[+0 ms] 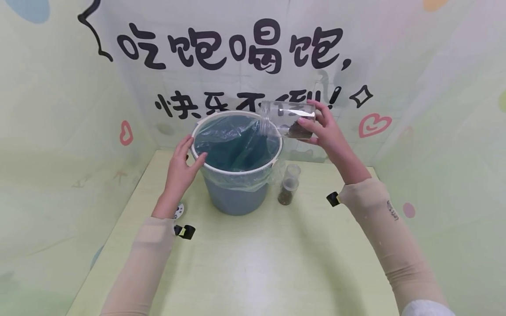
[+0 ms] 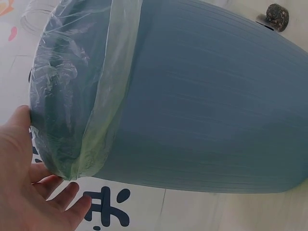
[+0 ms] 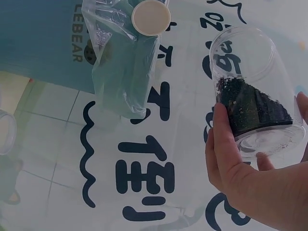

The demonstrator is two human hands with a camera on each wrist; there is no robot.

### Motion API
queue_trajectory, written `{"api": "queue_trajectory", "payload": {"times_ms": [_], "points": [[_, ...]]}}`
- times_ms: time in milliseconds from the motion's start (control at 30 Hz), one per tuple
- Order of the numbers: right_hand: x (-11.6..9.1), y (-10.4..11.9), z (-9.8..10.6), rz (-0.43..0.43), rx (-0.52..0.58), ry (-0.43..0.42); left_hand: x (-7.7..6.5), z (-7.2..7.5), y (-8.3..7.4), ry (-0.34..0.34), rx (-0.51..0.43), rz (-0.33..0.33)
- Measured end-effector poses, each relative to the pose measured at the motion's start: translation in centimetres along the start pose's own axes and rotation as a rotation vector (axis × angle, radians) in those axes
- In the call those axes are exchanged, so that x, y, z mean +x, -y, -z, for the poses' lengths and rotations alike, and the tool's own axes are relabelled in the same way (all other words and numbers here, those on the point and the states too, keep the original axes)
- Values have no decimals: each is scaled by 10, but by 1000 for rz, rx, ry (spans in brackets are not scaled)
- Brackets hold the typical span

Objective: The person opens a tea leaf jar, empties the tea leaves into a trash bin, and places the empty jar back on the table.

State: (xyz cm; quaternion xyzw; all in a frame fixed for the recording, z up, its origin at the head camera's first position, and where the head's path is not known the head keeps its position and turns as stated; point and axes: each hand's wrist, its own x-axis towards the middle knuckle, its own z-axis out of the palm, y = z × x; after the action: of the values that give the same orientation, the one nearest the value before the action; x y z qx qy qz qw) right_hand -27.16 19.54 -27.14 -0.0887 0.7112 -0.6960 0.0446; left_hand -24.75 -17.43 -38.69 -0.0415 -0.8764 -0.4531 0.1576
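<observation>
My right hand grips a clear jar by its base end. The jar lies nearly on its side, its mouth pointing left over the rim of a blue bin. Dark loose bits are heaped near the bottom of the jar in the right wrist view. A clear plastic bag lines the bin and folds down over its outside. My left hand touches the bin's left rim with spread fingers, thumb at the edge; the left wrist view shows the fingertips beside the bag.
Right of the bin, a small clear container with brown contents stands before another clear one. A white round object is partly hidden by my left wrist. A printed sheet hangs behind the table.
</observation>
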Motion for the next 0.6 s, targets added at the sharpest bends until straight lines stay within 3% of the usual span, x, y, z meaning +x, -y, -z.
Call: {"api": "queue_trajectory", "payload": {"times_ms": [600], "points": [[7, 8, -2, -31, -201, 0, -1, 0, 1, 13, -30, 10]]}}
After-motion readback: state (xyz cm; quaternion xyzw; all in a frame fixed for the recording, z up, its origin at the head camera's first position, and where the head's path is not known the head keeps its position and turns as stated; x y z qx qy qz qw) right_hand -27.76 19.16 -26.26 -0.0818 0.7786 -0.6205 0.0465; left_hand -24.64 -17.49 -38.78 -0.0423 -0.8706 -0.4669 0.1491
